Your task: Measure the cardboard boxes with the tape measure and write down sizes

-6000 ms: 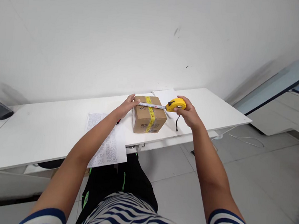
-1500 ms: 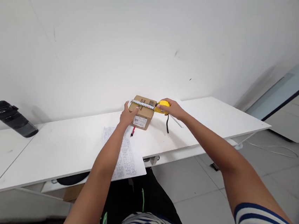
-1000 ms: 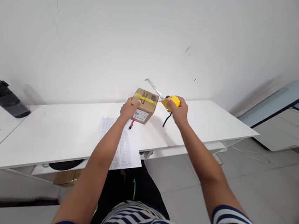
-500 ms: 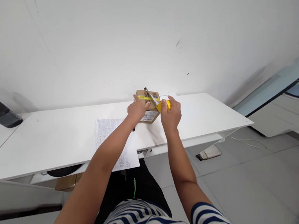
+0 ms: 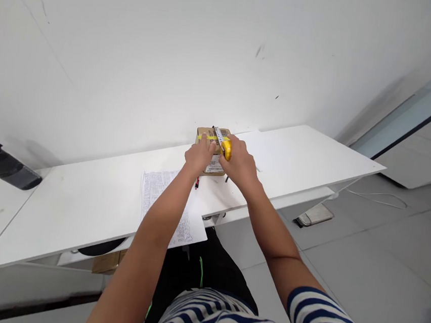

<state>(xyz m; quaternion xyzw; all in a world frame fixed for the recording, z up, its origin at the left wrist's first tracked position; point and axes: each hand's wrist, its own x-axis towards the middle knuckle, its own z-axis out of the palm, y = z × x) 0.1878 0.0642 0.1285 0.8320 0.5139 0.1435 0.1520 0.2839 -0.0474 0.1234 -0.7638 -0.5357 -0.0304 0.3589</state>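
Observation:
A small brown cardboard box (image 5: 220,172) with yellow tape over its top and a white label in front stands on the white table near the wall. My right hand (image 5: 239,165) grips a yellow tape measure (image 5: 226,150) at the box's front right. The measure's metal blade (image 5: 218,133) is pulled out and lies across the box top, its end at the far edge. With its fingers on the left part of the top, my left hand (image 5: 199,157) holds the box; its thumb is close to the blade.
A handwritten sheet (image 5: 155,189) lies under my left forearm, overhanging the table's front edge. A red and black pen (image 5: 197,182) is by the box. At the left stands a dark bottle (image 5: 7,166). The white table (image 5: 82,194) ends at the right, above a tiled floor.
My right hand has moved left and turned the tape measure, so the blade now lies along the box top from front to back. My left fingers have shifted further onto the top.

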